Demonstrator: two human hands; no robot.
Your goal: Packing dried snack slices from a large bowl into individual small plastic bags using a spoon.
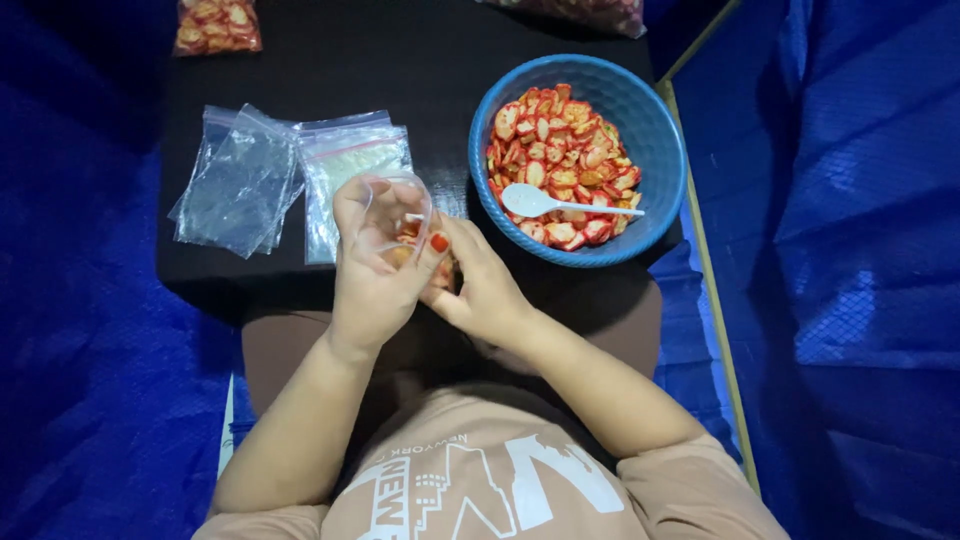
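A small clear plastic bag [398, 215], thin and glossy, is held open at the middle of the view, just off the near edge of a matte black table [400, 70]. The left hand [372, 270] is wrapped around the bag from below, its fingers curled on the rim, a red-painted thumbnail showing. The right hand [478, 285] is pressed against the bag's side at 3 o'clock of it, fingers closed on the film; the two hands are touching. A few red-and-orange pieces are seen inside the bag.

At 1 o'clock from the hands a round blue plastic bowl [655, 140] with a ribbed wall is set on the table, filled with flat, oval, red-edged chips [560, 140] with pale centres. A smooth white plastic spoon [560, 204] is laid across them, its handle pointing to 3 o'clock.

At 10 o'clock a loose pile of empty zip bags [265, 175], crinkled and transparent, is spread flat. A filled bag of chips [216, 24] is seen at 11 o'clock by the far edge. Blue woven tarpaulin [850, 250] is hung on both sides.
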